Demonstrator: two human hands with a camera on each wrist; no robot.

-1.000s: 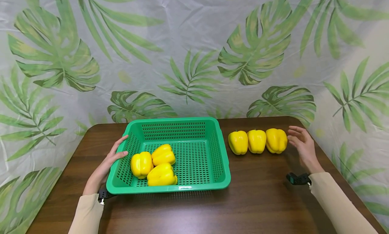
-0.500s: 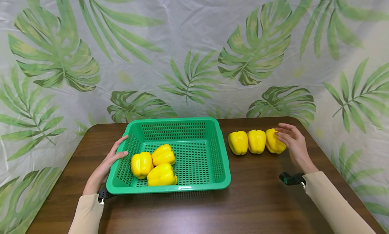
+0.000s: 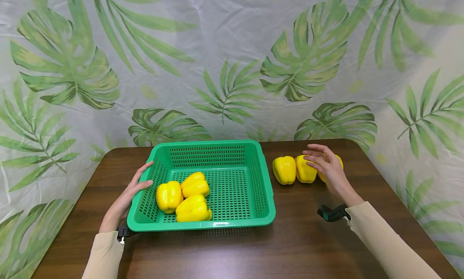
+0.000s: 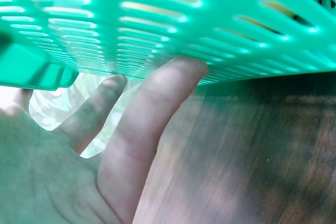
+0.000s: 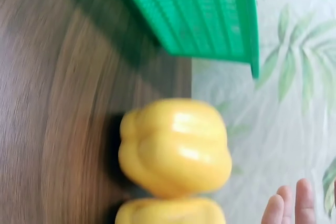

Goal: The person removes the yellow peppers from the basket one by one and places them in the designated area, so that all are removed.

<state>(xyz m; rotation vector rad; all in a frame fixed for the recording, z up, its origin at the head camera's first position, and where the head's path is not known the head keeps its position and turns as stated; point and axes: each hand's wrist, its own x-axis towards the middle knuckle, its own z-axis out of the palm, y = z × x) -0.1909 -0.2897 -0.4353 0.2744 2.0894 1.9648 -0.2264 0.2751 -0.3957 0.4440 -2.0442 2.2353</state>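
Observation:
A green plastic basket (image 3: 232, 222) with slotted walls holds yellow bell peppers: one at the left (image 3: 169, 196), one behind (image 3: 195, 184) and one at the front (image 3: 193, 209). My left hand (image 3: 125, 194) rests at its left side, thumb and index finger on the rim. Straight fingers (image 4: 147, 124) lie against the outer wall in the left wrist view. My right hand (image 3: 331, 170) holds nothing and hovers above a row of bell peppers. The left pepper (image 3: 284, 170) shows fully; the hand partly hides the middle pepper (image 3: 305, 172) and the right pepper (image 3: 340, 161).
A brown wooden table (image 3: 232, 255) carries the basket and the row of peppers. Behind it hangs a leaf-patterned sheet (image 3: 232, 41). The basket's right wall (image 5: 197, 14) stands close to the nearest pepper of the row.
My right hand has moved left from beside the right end of the pepper row to above its middle and right peppers. The left hand, basket and peppers have stayed put.

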